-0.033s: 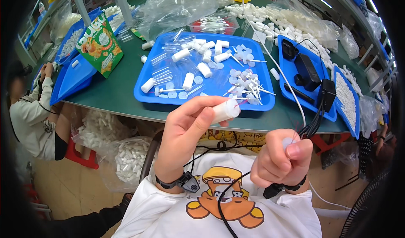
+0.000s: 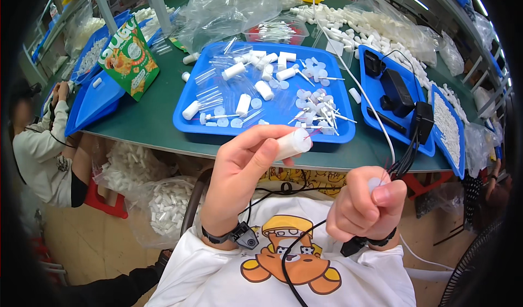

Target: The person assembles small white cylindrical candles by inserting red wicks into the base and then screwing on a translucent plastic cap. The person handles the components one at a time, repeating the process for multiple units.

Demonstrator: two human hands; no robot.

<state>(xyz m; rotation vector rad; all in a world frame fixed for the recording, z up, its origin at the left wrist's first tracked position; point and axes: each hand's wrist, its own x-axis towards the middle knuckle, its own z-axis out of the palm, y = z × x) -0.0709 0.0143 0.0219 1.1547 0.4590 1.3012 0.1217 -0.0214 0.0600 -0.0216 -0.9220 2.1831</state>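
My left hand (image 2: 245,157) is closed round a white cylinder (image 2: 293,144), its thumb and fingers along the sides. The cylinder tilts up to the right, and thin reddish strands stick out at its pale round end. Lower on the right, in front of my shirt, my right hand (image 2: 368,203) pinches a translucent round cap (image 2: 375,184) between thumb and curled forefinger. Fine reddish strands rise from this cap too; its lower part is hidden by the fingers. Beyond both hands lies a blue tray (image 2: 182,102) with white cylinders, clear tubes, loose round caps and thin white sticks.
A blue tray (image 2: 370,97) with black adapters (image 2: 400,92) stands at the right; a white cable (image 2: 354,75) crosses in front of it. White cylinders (image 2: 381,37) are heaped at the back. A green snack bag (image 2: 131,59) stands at the left, near a seated person (image 2: 43,143).
Both hands have shifted very slightly to the right, still holding the white cylinder and the round cap.
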